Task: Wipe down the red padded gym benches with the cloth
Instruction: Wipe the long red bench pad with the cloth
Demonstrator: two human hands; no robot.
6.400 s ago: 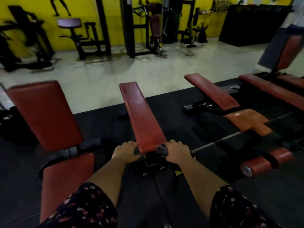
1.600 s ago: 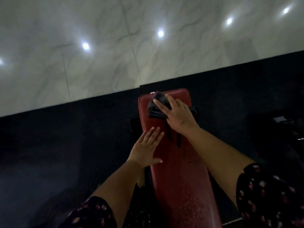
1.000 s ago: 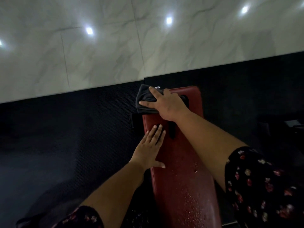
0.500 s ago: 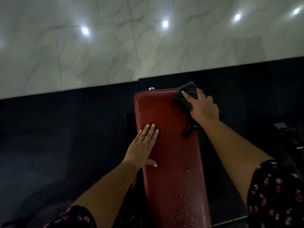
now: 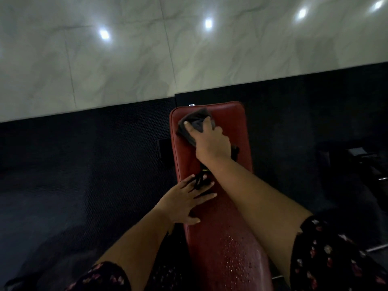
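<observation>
A long red padded bench [image 5: 233, 127] runs away from me down the middle of the view. My right hand [image 5: 210, 141] presses a dark grey cloth [image 5: 194, 122] onto the pad near its far left corner. Part of the cloth is hidden under the palm. My left hand [image 5: 186, 200] lies flat with fingers spread on the pad's left edge, nearer to me. Water droplets [image 5: 233, 248] speckle the near part of the pad.
Black rubber matting [image 5: 84, 164] surrounds the bench on both sides. Beyond it lies a glossy pale tiled floor [image 5: 126, 59] with light reflections. Dark metal equipment parts [image 5: 361, 158] sit low at the right edge.
My right hand has slid the cloth from the pad's far right corner across to its far left corner. My left hand has stayed flat on the left edge.
</observation>
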